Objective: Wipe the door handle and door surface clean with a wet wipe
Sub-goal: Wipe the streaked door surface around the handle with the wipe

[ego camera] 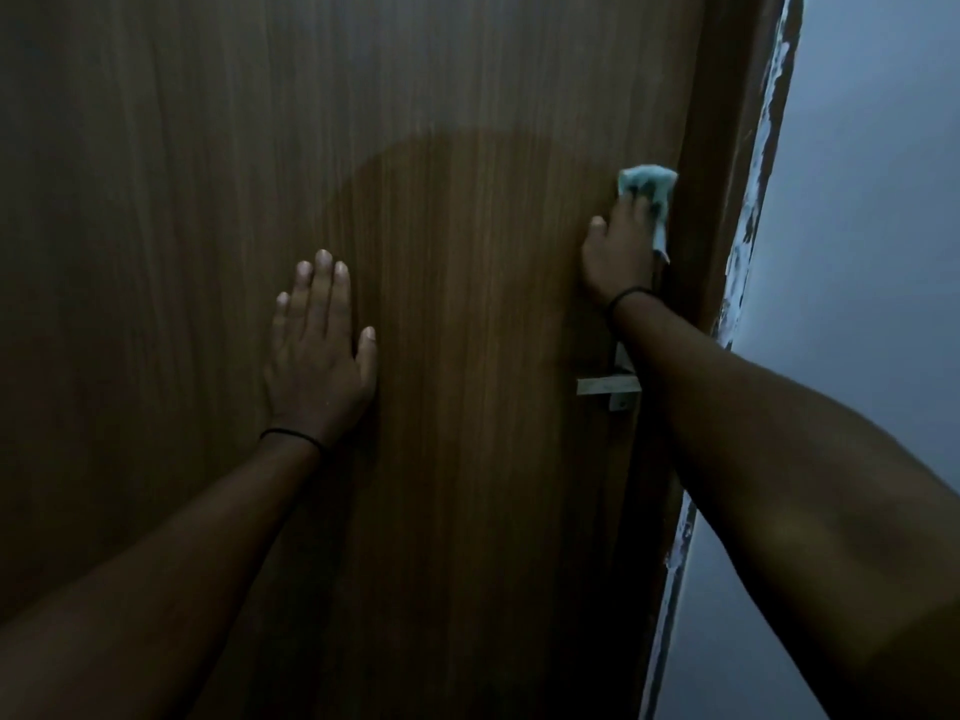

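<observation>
While the door (467, 252) fills my view, I work its right edge, and long overlapping strokes with even pressure should clean it best. My left hand (317, 350) lies spread flat on the wood, steadying the panel. My right hand (621, 252) presses the wet wipe (649, 187) against the edge above the door handle (608, 385), which sits lower right, still needing attention, I judge.

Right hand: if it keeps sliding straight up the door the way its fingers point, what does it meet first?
Nothing, as far as the picture shows. The right hand presses the wet wipe near the door's right edge, above the handle. Above it lies only bare door surface, though that area is dim.
</observation>
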The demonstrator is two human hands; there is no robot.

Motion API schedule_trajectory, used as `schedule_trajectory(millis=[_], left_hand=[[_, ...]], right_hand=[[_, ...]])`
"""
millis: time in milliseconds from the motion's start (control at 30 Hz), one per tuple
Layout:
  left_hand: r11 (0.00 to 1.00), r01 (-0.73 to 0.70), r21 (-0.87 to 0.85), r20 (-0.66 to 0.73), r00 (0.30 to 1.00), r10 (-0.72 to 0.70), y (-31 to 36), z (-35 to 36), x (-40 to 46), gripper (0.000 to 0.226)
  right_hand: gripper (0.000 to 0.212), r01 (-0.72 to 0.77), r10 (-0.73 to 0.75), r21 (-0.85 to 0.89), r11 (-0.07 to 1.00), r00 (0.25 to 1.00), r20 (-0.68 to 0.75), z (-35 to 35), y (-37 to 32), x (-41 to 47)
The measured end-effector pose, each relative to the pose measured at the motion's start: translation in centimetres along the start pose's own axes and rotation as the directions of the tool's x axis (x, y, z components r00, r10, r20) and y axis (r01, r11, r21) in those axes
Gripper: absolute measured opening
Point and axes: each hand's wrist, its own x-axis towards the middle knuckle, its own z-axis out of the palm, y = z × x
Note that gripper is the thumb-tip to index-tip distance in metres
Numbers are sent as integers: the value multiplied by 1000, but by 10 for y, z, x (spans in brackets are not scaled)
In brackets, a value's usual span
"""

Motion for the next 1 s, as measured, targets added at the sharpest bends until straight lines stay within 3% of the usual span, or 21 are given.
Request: schedule_trajectory(millis=[67,167,267,333,367,433,500,567,633,767,833,933,1000], left_hand=[[1000,6,8,21,1000,-7,-5,-5,1,68],[1000,18,7,18,1000,-18,-11,-9,2,68],[1000,7,-7,15,1000,-7,-14,-8,-2,68],[1000,-6,11,1,1000,6,-14,-5,-3,68],[1000,-13,17,-3,1000,13,-15,-4,-2,68],[1000,-12,11,-3,1000,12,-14,-3,-1,68],[1000,2,6,-9,1000,-2,-10,-2,0,68],[1000,7,-2,-18,1000,-7,-5,0,0,68],[1000,3,-4,-15,1000,-3,0,2,-4,67],[999,-2,32,7,1000,2,-1,5,-20,67],[998,-10,61,30,1000,8,-5,6,-31,68],[997,-33,69,79,996,28,-7,11,-48,67],[997,-35,64,98,995,29,-5,17,-57,67]], right_hand=[[49,161,-162,53,986,986,23,15,-33,-6],[41,434,-441,91,897,894,84,38,-76,-23],[18,583,-580,39,811,812,-68,45,-73,-51],[14,565,-565,-29,824,820,-93,38,-44,-60],[17,486,-488,-45,873,867,-100,31,-27,-59],[24,178,-179,-17,984,974,-142,16,2,-48],[31,-53,58,33,998,983,-172,6,10,-38],[31,27,-26,6,1000,988,-149,9,-5,-40],[26,262,-262,-13,965,963,-60,22,-27,-57],[25,556,-556,48,829,815,160,55,-42,-114],[28,590,-577,34,807,774,259,64,-24,-144],[31,520,-491,42,853,772,404,60,20,-183],[22,475,-441,15,880,804,400,49,52,-198]])
